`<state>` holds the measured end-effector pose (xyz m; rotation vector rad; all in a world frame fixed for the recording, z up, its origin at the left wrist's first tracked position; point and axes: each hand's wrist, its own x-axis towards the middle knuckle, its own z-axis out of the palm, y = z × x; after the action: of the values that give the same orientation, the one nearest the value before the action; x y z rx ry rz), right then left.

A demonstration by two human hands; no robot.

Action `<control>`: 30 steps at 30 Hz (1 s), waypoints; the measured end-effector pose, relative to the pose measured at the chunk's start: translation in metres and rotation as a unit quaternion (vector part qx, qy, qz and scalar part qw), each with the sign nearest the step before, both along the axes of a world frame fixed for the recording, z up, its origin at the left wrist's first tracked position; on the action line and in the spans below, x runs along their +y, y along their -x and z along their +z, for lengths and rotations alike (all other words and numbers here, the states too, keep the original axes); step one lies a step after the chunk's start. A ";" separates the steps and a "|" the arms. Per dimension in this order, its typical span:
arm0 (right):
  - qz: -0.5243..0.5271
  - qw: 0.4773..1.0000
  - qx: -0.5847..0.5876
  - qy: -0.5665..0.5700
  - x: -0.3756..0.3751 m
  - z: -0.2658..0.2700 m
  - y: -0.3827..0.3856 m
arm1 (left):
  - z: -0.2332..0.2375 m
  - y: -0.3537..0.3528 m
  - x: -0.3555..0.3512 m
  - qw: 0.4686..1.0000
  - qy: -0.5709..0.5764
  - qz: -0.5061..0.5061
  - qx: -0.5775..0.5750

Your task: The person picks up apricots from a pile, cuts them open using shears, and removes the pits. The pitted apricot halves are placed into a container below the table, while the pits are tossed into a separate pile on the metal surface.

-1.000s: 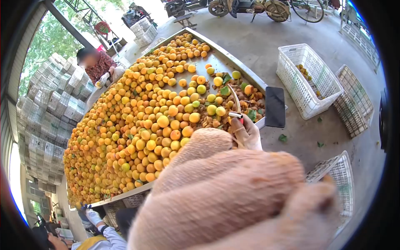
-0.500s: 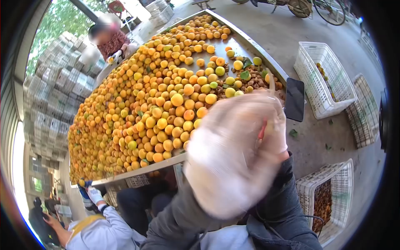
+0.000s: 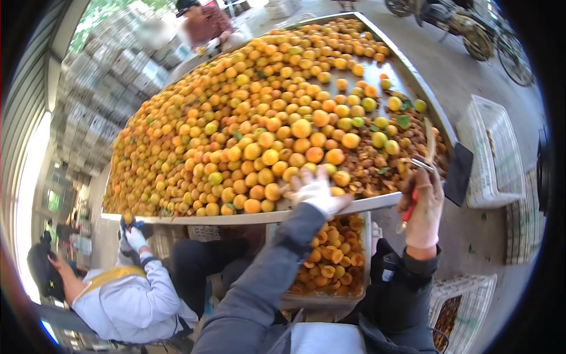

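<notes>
My left hand (image 3: 315, 192), in a pale glove, reaches over the near edge of the table with fingers spread at a heap of apricots (image 3: 265, 138). Its fingertips are beside the nearest fruit, and I cannot make out whether they touch it. Raised at the table's right end, my gloved right hand (image 3: 425, 212) is closed round a red-handled tool (image 3: 408, 211) with a thin metal end. Brown apricot stones (image 3: 377, 171) lie on the tabletop between the hands. Below the table edge, a crate (image 3: 367, 259) holds halved apricots (image 3: 333, 259).
A dark phone (image 3: 458, 176) is at the table's right corner. White plastic crates (image 3: 501, 153) stand on the floor to the right. At the left sits a co-worker (image 3: 130, 301); another person (image 3: 206, 26) is across the table. Stacked crates (image 3: 100, 88) fill the far left.
My hands were together in a blur before me; now they are apart, the left over the apricots, the right off to the right with the tool. The crate of halves has come into view.
</notes>
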<state>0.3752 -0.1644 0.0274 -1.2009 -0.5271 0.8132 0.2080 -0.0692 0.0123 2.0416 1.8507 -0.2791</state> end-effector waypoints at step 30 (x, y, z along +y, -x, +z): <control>0.085 0.996 0.002 0.027 0.030 -0.003 0.051 | -0.005 0.139 0.043 0.996 0.045 -0.015 0.074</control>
<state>0.3241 -0.1342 0.0245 -1.2165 -0.6135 0.9790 0.0691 -0.0262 0.0075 2.0370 1.8566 -0.5255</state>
